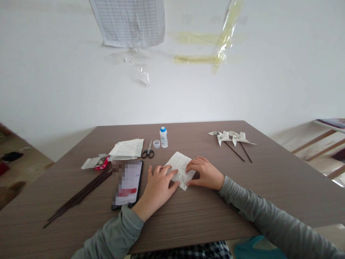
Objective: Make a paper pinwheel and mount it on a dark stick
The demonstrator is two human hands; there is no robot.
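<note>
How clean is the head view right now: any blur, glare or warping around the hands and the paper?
Head view: soft, even daylight, no hard shadows under the left hand or right hand; the printed paper is sharp enough to show lines, not words; part of the phone screen is pixelated; wide-lens warping bows the table edges; no glare on the wood.

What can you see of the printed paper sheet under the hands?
The paper sheet is a small white piece covered in fine printed text, lying flat on the brown wood-grain table, turned so one corner points toward the person. A dark line, perhaps a crease, runs near its near corner. The left hand presses its left edge with spread fingers; the right hand rests on its right edge. It looks thin, like a book page.
</note>
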